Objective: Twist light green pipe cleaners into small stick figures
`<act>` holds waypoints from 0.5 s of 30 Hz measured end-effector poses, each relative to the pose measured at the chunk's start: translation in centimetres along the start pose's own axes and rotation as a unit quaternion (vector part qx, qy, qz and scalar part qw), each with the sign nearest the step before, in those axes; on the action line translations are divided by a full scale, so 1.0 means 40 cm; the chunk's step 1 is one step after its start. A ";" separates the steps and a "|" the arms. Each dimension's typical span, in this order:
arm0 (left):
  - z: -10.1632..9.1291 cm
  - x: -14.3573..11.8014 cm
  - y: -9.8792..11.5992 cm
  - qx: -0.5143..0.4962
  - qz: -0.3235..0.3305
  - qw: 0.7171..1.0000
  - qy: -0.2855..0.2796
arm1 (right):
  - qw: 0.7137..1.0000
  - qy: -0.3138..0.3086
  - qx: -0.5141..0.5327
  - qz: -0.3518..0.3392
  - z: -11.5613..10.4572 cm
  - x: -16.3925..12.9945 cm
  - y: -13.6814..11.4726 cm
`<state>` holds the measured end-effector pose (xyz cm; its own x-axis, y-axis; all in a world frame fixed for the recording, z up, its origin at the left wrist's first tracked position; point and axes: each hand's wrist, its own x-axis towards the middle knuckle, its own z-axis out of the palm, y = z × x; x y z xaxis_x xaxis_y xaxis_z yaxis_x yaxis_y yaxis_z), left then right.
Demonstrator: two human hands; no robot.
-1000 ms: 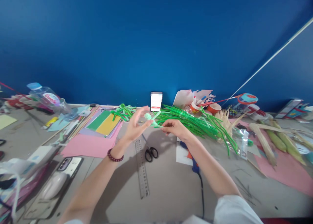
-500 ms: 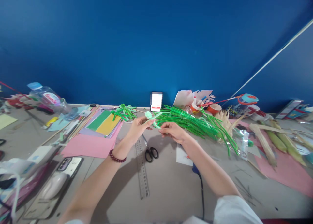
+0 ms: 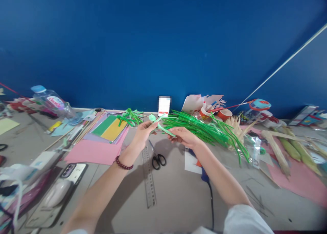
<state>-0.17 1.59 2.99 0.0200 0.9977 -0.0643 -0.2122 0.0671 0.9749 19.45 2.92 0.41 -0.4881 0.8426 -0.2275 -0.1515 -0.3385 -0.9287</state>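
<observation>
Over the middle of the table, my left hand (image 3: 142,134) pinches a light green pipe cleaner piece (image 3: 163,128) near its rounded, ball-like head. One strand sticks up to the right from that grip. A longer strand slopes down to my right hand (image 3: 184,137), whose fingertips are closed on its far end. Below my hands lie black-handled scissors (image 3: 158,161) and a clear ruler (image 3: 149,178). Just behind my right hand spreads a bundle of green pipe cleaners (image 3: 201,127). Twisted green pipe cleaner shapes (image 3: 130,117) rest beyond my left hand.
A phone (image 3: 164,106) leans against the blue wall. Coloured paper sheets (image 3: 95,150) and a plastic bottle (image 3: 52,101) are at left, with another phone (image 3: 68,176). A blue tool (image 3: 204,175) with a cord lies by my right forearm. Corn husks (image 3: 277,152) lie at right.
My right hand has shifted slightly right, and more of the lower strand now shows stretched between my hands. The rounded head has moved a little left and up.
</observation>
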 end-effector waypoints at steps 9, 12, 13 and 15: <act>0.013 0.000 -0.028 -0.004 0.039 0.998 0.042 | 0.998 0.018 -0.060 -0.017 0.053 -0.011 0.014; 0.018 -0.003 -0.033 0.003 0.054 0.998 0.044 | 0.998 0.009 -0.065 -0.014 0.066 -0.010 0.022; 0.018 -0.004 -0.033 0.005 0.053 0.998 0.039 | 0.997 0.001 -0.071 -0.014 0.066 -0.010 0.022; 0.017 -0.005 -0.030 0.008 0.044 0.999 0.026 | 0.996 -0.011 -0.082 -0.015 0.062 -0.012 0.016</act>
<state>0.73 1.31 1.99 -0.0494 0.9987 0.0103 -0.1961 -0.0198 0.9804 17.44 1.25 0.65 -0.5052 0.8410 -0.1936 -0.0242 -0.2380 -0.9710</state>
